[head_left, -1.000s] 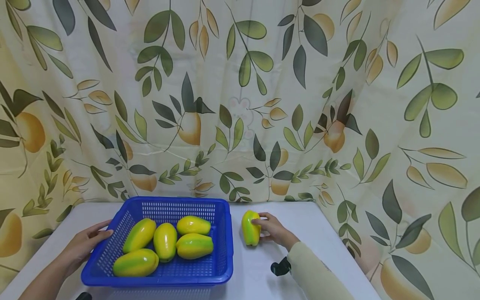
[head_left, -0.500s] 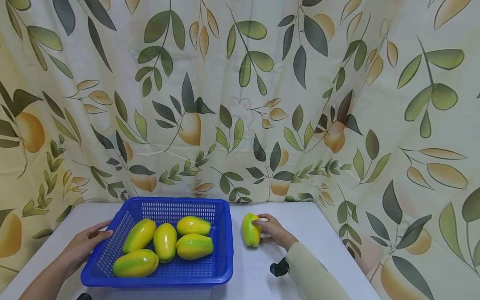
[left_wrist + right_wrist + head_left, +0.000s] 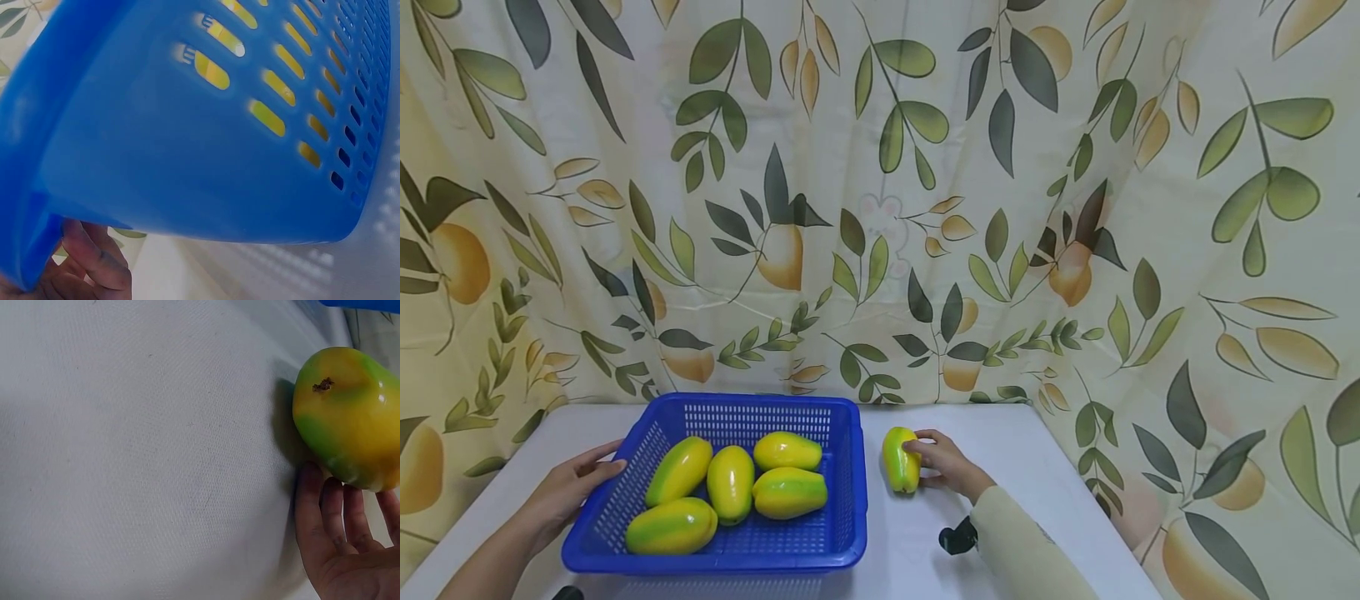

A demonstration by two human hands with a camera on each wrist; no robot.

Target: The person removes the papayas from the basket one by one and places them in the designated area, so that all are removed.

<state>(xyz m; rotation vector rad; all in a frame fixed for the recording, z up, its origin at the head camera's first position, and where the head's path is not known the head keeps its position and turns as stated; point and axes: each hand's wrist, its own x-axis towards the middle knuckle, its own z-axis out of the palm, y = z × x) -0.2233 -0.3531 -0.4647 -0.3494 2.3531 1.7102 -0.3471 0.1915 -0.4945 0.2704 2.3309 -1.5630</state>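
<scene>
My left hand [image 3: 567, 490] grips the left rim of a blue plastic basket [image 3: 863, 492]. In the left wrist view its fingers [image 3: 94, 256] curl under the rim, beside the slotted basket wall [image 3: 144, 144]. Several glossy yellow-green papayas lie in the basket, one upright near the middle [image 3: 730, 485] and another at the front left [image 3: 672, 526]. To the right of the basket, my right hand [image 3: 951, 464] holds a single papaya [image 3: 901, 460] between thumb and fingers. The right wrist view shows this papaya [image 3: 350, 419] with its brown stem end, fingertips against its lower side, close over the white tabletop.
The white table [image 3: 917, 550] narrows toward a leaf-and-fruit patterned curtain [image 3: 880, 250] hanging right behind it. A black object [image 3: 959, 536] sits by the right sleeve [image 3: 1030, 542], and another dark piece [image 3: 568, 592] shows at the bottom left.
The papaya in my right hand has shifted very slightly toward the near side of the table. My left hand and the basket have stayed in place.
</scene>
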